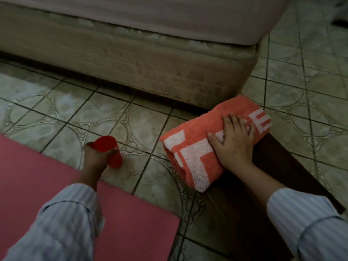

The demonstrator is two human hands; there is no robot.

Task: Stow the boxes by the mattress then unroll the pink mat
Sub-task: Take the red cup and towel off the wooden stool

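The pink mat (47, 189) lies flat on the tiled floor at the lower left, one corner showing near the bottom middle. My left hand (96, 157) is closed around a red cup (109, 150) just past the mat's far edge, close to the floor. A folded orange towel with white lettering (195, 147) rests on the end of a dark wooden board (278, 157), and my right hand (233, 140) lies flat on top of it, fingers spread. The mattress (150, 53) runs across the back. No boxes are in view.
The mattress sits on the floor with its corner at the right, just behind the towel. Patterned green tiles (301, 91) cover the floor around it. The dark board runs diagonally from the mattress corner toward the lower right.
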